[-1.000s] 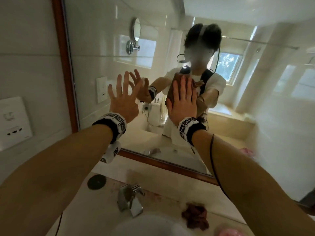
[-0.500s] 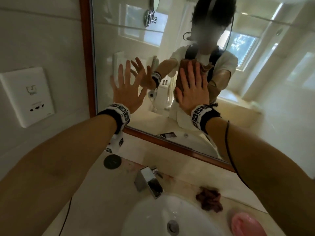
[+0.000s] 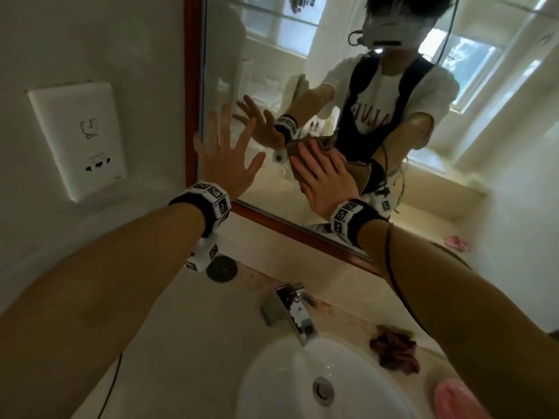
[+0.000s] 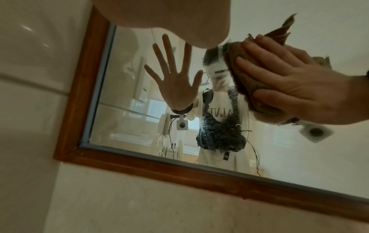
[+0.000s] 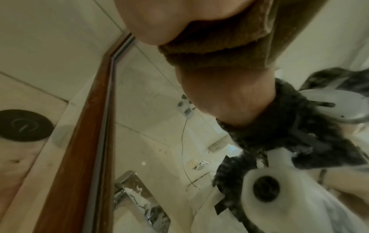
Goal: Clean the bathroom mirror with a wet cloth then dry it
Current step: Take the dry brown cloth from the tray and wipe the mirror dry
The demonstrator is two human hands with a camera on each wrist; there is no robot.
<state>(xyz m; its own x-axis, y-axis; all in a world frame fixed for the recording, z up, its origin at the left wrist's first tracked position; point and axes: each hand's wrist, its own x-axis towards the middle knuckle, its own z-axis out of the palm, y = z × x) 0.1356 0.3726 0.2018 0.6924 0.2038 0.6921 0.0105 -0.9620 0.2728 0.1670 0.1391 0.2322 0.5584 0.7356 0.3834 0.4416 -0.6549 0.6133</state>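
Observation:
The mirror (image 3: 272, 71) has a brown wooden frame (image 3: 192, 86). My right hand (image 3: 325, 176) lies flat on a brown cloth (image 3: 293, 148) and presses it against the lower glass, just above the bottom frame. In the left wrist view the straight fingers (image 4: 265, 63) cover the cloth (image 4: 245, 82); in the right wrist view the cloth (image 5: 219, 39) sits under the palm. My left hand (image 3: 225, 155) is held up with fingers spread at the mirror's left edge and holds nothing. Whether it touches the glass I cannot tell.
Below the mirror is a counter with a white sink (image 3: 272, 373) and a chrome faucet (image 3: 290, 309). A dark red cloth (image 3: 393, 352) and a pink object (image 3: 456, 397) lie right of the sink. A black disc (image 3: 221, 268) sits near the wall. A socket plate (image 3: 81, 137) is on the left wall.
My right hand has slid the cloth down the glass toward the bottom frame. The left hand stays spread near the left edge. The view has tilted down onto the sink.

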